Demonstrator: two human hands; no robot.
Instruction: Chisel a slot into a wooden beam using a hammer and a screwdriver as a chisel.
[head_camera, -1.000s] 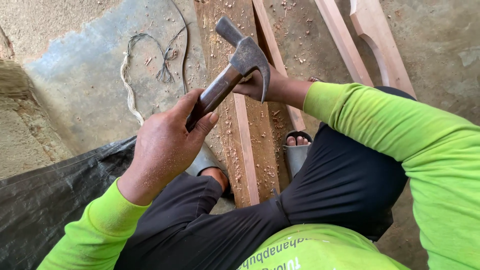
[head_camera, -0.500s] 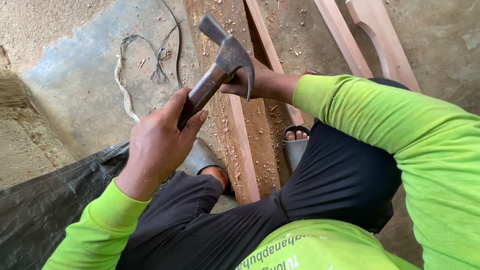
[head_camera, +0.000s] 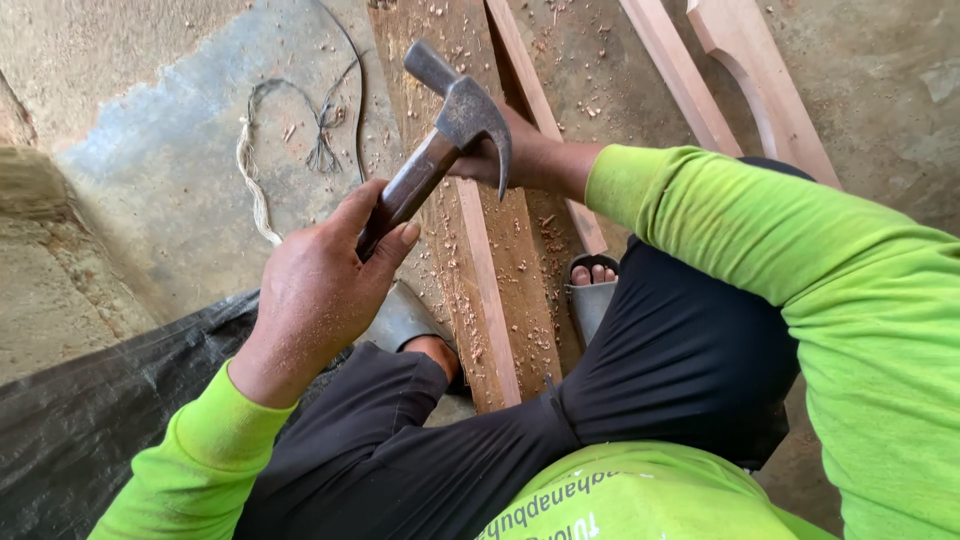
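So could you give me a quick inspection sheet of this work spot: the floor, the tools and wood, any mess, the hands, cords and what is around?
Surface: rough concrete floor, dusty.
Job's things: claw hammer raised over a flat wooden plank that lies between the person's feet.
Clutter: wood chips and shavings scattered on the plank and the floor.
Hands: left hand wrapped round the hammer handle; right hand down on the plank, mostly hidden behind the hammer head, so what it holds cannot be told.
Cables: frayed pale string and a thin dark cord lying loose on the floor.
Surroundings: black plastic sheet at lower left; two shaped wooden pieces at upper right.
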